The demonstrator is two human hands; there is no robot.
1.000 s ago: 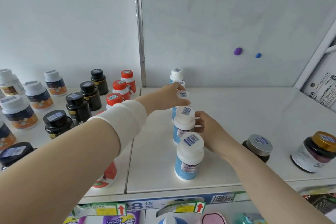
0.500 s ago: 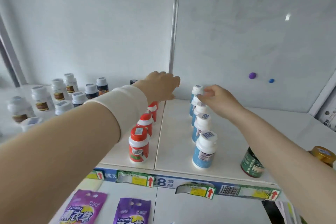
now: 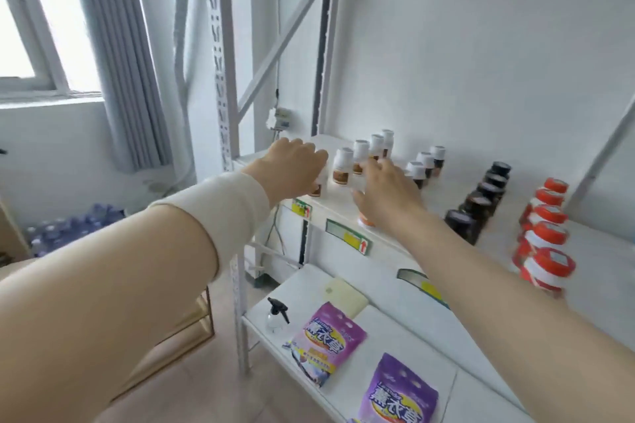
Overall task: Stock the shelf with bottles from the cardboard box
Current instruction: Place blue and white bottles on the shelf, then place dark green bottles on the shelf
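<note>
My left hand point(image 3: 295, 165) reaches over the front left corner of the white shelf point(image 3: 338, 213), fingers curled down over the cap of a white bottle point(image 3: 314, 189) with a brown label. Only that bottle's base shows. My right hand point(image 3: 385, 196) lies over another white bottle point(image 3: 366, 221) with an orange label at the shelf's front edge, fingers stretched toward the back row. A row of white-capped bottles point(image 3: 343, 166) runs back between both hands. No cardboard box is clearly in view.
Further right stand a row of dark bottles point(image 3: 481, 199) and a row of red-capped bottles point(image 3: 546, 244). The lower shelf holds purple pouches point(image 3: 330, 340) and a spray bottle point(image 3: 276, 316). A perforated upright post point(image 3: 223, 79) bounds the left side. Packed water bottles point(image 3: 68, 223) sit on the floor.
My view has swung left and both hands have moved from the blue-label and red-capped rows to the white bottles at the shelf's left end.
</note>
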